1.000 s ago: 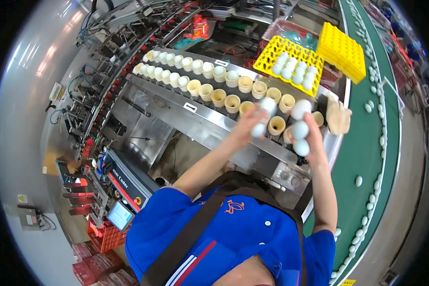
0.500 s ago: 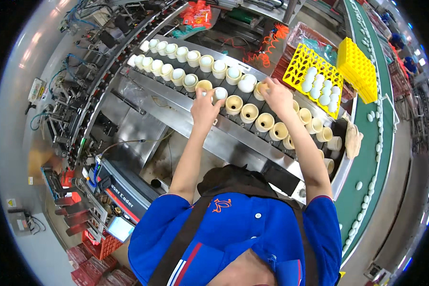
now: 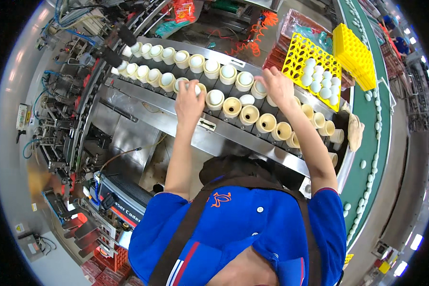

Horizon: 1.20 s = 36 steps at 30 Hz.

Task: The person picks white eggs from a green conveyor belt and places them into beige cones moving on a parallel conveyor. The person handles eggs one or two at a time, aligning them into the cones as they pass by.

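Two rows of cream cups [image 3: 231,107] run along a metal conveyor, many with a pale egg [image 3: 228,71] in each. My left hand [image 3: 189,104] is at the near row, its fingers closed around an egg [image 3: 198,90] at a cup. Just right of it, another egg [image 3: 215,98] sits in its cup. My right hand [image 3: 278,88] is over the far row with fingers apart, beside an egg [image 3: 259,87] in a cup. A loose egg [image 3: 247,99] lies between the rows. Several near cups to the right hold no egg.
A yellow egg tray [image 3: 295,52] partly filled with eggs stands at the right, beside stacked yellow trays [image 3: 352,57]. A green belt [image 3: 355,190] carries eggs along the far right. A glove [image 3: 355,132] rests at the conveyor's end. Machinery [image 3: 57,114] stands at the left.
My left hand has moved slightly left and now has an egg at a cup. My right hand has opened over the far row, where an egg now shows in the cup. The view has shifted slightly.
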Tool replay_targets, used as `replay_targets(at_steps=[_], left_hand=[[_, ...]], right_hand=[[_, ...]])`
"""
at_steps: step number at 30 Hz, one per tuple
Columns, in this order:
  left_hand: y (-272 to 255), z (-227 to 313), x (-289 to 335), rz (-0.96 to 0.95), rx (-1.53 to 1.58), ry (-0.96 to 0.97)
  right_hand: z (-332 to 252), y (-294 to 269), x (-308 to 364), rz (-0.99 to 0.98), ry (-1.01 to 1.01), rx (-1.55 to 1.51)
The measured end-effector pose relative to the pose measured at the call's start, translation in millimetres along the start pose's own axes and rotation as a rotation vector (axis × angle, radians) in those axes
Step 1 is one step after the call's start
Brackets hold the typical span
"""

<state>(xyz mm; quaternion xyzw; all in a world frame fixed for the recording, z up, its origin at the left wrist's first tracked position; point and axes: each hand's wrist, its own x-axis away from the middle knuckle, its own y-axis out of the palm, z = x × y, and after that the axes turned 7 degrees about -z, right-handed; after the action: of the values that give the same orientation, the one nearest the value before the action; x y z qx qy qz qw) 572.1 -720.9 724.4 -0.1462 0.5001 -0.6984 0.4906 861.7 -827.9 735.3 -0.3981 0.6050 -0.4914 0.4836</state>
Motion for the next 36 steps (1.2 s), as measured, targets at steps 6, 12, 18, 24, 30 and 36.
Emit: replay_targets(at_steps=[6,12,18,24,30,36], left_hand=[[-5,0,-12,-0.101,0.042,0.094],[5,29,3,-0.143,0.033,0.104],[-2,44,5,-0.253,0.125,-0.004],[51,65,-9,0.124,0.031,0.345],[73,60,-17,0.020,-0.078,0.386],[59,59,-12,0.064,0.114,0.347]], right_hand=[[-8,12,30,0.233,0.081,-0.348],[-22,12,32,-0.006,-0.488,-0.089],[-24,16,12,-0.112,-0.432,-0.077],[3,-3,30,-0.260,0.129,-2.044],[30,-32,54,-0.398,0.285,-2.732],[56,-29,69,-0.344,0.200,-2.566]])
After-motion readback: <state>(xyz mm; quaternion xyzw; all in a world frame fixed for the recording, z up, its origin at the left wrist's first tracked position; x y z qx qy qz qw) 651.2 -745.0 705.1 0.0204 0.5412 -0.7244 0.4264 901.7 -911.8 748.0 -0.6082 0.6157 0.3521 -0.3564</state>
